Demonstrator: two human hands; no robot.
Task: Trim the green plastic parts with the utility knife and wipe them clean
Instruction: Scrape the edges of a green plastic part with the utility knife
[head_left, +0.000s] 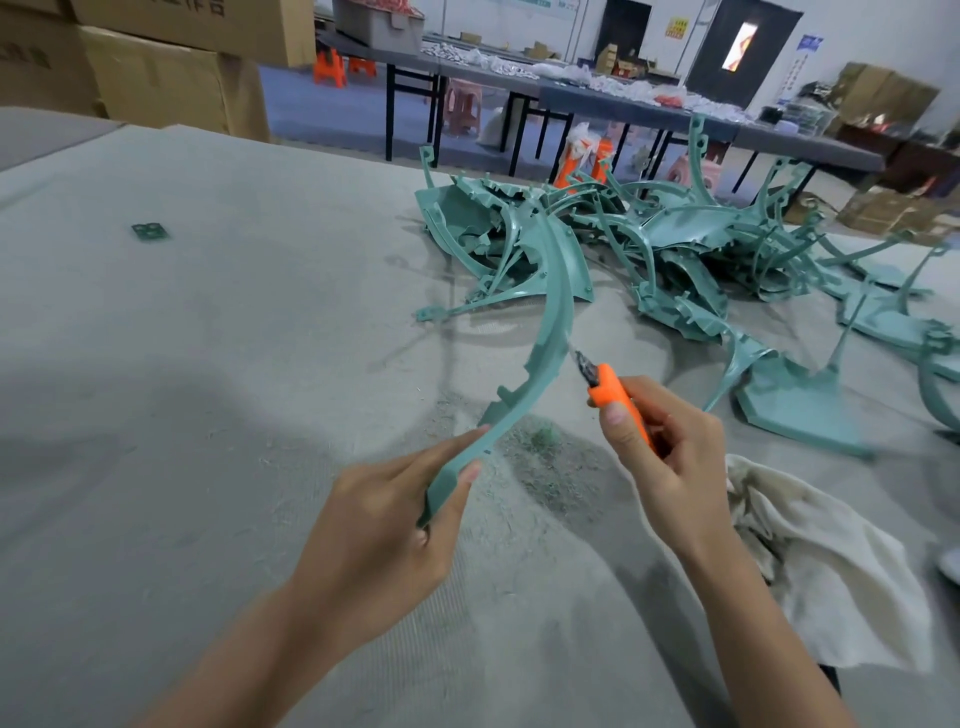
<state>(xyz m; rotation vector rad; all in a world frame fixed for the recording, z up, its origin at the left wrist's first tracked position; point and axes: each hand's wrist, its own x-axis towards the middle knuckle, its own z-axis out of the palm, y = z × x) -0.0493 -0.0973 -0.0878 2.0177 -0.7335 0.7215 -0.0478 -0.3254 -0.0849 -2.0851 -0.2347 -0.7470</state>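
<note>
The left forearm (244, 654) and the right forearm (763, 618) are shown bare from wrist to frame edge; the left grip (384, 519) and the right grip (670, 457) are bare as well; slender fingers (441, 448) are seen on each; the thumbnails (616, 414) are cut short and rounded at the tip.

Worktop (208, 364) covered in grey felt-like fabric, ribbed texture visible toward front. Pile of green plastic parts (649, 244) heaped at far right: curved strips and ribbed panels tangled together, some ends sticking up. Flat green panel (800, 410) lies just in front of pile, at right. Small green square piece (150, 232) alone at far left, well apart from rest. Shavings (540, 457) scattered in patch at centre, green flecks among them. Crumpled white cloth (821, 561) at near right, stained grey in folds
</note>
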